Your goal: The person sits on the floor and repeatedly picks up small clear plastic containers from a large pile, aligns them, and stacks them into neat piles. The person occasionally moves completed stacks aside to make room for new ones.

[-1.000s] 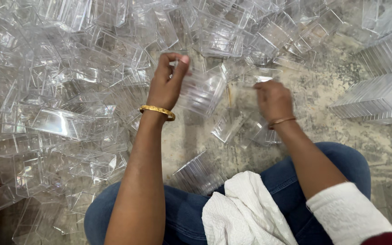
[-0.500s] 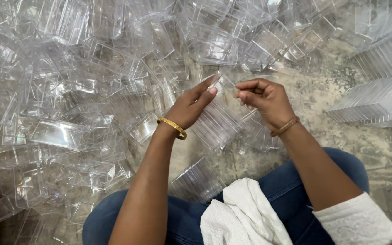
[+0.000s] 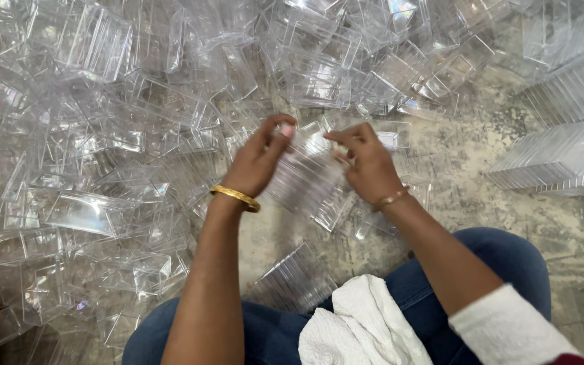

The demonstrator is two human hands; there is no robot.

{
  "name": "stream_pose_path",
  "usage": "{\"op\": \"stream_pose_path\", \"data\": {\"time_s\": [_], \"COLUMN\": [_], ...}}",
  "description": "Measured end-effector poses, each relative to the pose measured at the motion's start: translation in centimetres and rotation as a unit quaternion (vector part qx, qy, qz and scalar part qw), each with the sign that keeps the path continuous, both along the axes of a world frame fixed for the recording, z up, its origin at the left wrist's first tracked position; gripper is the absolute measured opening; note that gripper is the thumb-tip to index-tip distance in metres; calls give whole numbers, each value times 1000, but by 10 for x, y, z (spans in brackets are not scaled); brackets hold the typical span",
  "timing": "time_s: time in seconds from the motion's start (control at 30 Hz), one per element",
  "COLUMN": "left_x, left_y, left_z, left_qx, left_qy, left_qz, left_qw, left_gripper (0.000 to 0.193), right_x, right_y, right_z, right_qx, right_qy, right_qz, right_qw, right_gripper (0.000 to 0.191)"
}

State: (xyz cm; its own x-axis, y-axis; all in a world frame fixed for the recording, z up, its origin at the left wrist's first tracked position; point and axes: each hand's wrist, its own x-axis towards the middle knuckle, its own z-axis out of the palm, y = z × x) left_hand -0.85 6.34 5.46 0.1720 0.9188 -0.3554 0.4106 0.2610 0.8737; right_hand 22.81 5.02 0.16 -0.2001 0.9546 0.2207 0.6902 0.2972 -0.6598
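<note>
Both hands grip one clear plastic tray (image 3: 309, 182) between them — left hand (image 3: 257, 161) pinching its near edge, right hand (image 3: 366, 162) clamped opposite — above the floor (image 3: 481, 203), loose trays (image 3: 89, 135) piled beyond.

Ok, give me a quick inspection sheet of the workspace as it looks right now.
Surface: bare speckled concrete floor, dusty.
Job's things: small stack of clear plastic trays, held between both hands.
Clutter: loose clear containers heaped across the floor; nested stacks at right; another stack by the knee; white cloth on the lap.
Grips: left hand and right hand both closed on the trays.
Cables: nothing seen.
Surroundings: blue jeans, gold bangle.
</note>
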Motion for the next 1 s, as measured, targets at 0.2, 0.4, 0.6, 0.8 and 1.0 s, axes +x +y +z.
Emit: {"op": "stream_pose_path", "data": {"time_s": [0.2,0.4,0.6,0.8,1.0], "left_x": [-29,-5,7,5,3], "left_y": [2,2,-5,-4,-1], "left_z": [-11,-26,-13,-18,-20], "left_qx": [107,15,-4,21,42], "left_qy": [-15,51,13,-24,-11], "left_qz": [40,-30,-117,-133,-101], "left_qw": [993,998,993,991,994], "left_gripper": [45,67,73,68,56], "right_x": [9,50,57,52,34], "right_y": [11,-14,-23,-20,-33], "right_z": [-3,4,3,4,-1], "right_qx": [7,-317,-387,-388,-370], "right_qy": [-135,316,387,277,305], "right_qz": [-6,-95,-37,-41,-26], "right_qw": [991,889,836,878,877], "right_gripper": [15,19,22,21,22]}}
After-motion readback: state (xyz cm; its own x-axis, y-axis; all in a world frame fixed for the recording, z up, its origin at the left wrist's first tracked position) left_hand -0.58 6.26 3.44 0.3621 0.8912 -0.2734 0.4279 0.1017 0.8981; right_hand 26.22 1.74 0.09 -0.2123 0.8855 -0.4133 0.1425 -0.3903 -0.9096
